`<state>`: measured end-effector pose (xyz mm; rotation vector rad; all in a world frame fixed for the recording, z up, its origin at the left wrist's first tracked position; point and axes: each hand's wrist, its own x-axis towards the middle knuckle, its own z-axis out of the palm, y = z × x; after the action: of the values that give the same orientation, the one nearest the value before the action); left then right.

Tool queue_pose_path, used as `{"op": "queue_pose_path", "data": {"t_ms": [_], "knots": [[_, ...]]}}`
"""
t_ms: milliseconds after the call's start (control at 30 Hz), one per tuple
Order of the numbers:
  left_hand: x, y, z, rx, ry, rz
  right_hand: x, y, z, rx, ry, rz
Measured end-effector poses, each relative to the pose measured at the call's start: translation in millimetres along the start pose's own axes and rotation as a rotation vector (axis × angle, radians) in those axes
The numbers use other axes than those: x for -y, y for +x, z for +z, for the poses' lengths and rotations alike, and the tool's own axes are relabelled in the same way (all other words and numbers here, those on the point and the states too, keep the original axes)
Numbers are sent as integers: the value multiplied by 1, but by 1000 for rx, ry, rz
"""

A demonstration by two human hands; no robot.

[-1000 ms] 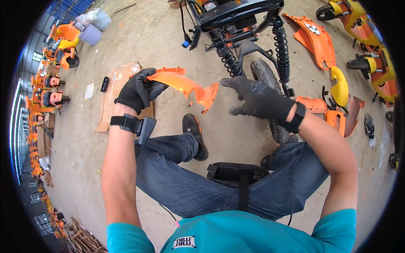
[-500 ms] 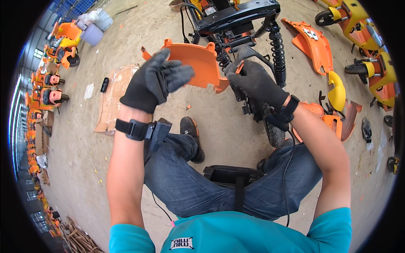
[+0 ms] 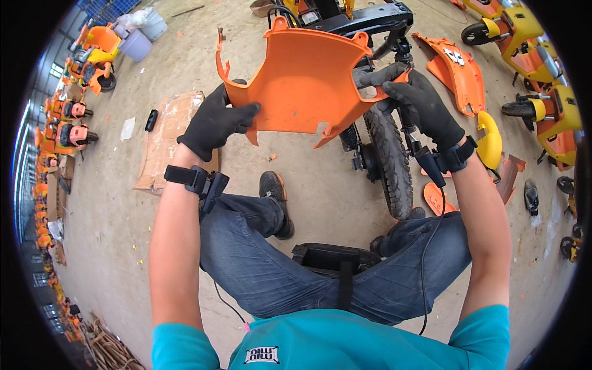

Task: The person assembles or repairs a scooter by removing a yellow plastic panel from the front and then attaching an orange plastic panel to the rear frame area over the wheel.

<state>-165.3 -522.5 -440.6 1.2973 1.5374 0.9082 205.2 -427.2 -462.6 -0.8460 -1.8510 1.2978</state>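
Observation:
An orange curved plastic body panel (image 3: pixel 299 86) is held up in front of me, its hollow side facing me. My left hand (image 3: pixel 217 120), in a black glove, grips the panel's lower left edge with the thumb on the inner face. My gloved right hand (image 3: pixel 425 108) is closed around the right end, by a narrow projecting tab. Behind the panel stands a scooter's black frame (image 3: pixel 364 20), partly hidden by it. Below my right hand is the scooter's wheel with a knobbly black tire (image 3: pixel 390 163).
Flattened cardboard (image 3: pixel 166 145) lies on the floor at left. To the right are a long orange panel (image 3: pixel 456 71), a yellow curved part (image 3: pixel 489 142) and more orange pieces. Parked scooters (image 3: pixel 555 117) line both sides. A black case (image 3: pixel 336 256) sits between my legs.
The panel has come nearer and higher, away from the scooter frame. My left hand, open beside it before, now grips its left edge; my right hand has shifted right.

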Motion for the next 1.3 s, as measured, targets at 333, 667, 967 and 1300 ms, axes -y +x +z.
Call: {"op": "queue_pose_path", "data": {"t_ms": [333,667,967,1300], "knots": [[-40,-17,28,-164,216,228,38,-9,-17,-96,147,114],[-38,-118,123,88,844,773,-7,-62,-58,41,-557,-114],[-28,-154,190,113,1042,751,-4,-67,-48,-258,582,595],[-35,-160,199,59,1101,827,-4,-73,-48,-226,477,484]]}}
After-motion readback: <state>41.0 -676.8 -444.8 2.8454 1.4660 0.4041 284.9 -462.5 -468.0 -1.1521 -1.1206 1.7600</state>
